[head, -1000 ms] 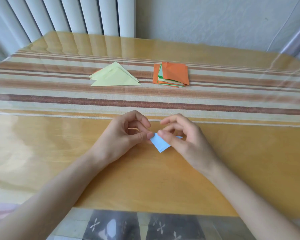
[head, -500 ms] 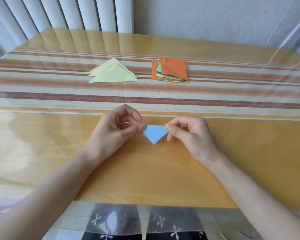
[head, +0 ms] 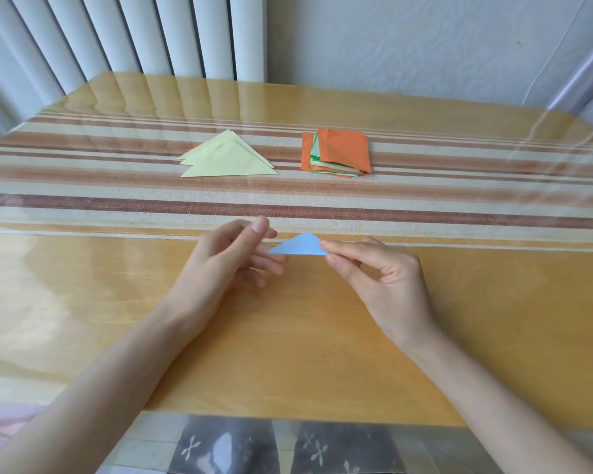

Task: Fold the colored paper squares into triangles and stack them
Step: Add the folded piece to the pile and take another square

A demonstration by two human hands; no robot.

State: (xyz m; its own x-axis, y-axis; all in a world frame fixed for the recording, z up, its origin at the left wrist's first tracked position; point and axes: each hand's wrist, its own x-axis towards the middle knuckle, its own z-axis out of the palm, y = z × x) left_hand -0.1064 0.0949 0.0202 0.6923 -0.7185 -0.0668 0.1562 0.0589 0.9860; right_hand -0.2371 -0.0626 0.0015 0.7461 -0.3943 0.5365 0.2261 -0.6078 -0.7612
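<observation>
The blue triangle (head: 298, 245), apex pointing away and long edge running left to right, is pinched at its right corner by the right hand (head: 374, 271), with the left hand (head: 226, 258) loose-fingered at its left tip, over a glossy wooden worktop (head: 288, 354) near a striped runner (head: 459, 200), yellow triangles (head: 226, 159) and an orange-topped stack (head: 339, 152).

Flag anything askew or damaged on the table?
Minor only. The pile of unfolded squares is fanned, its top orange sheet already creased and rotated off the sheets below. The yellow triangle stack is staggered, edges not aligned. Nothing torn or spilled.
</observation>
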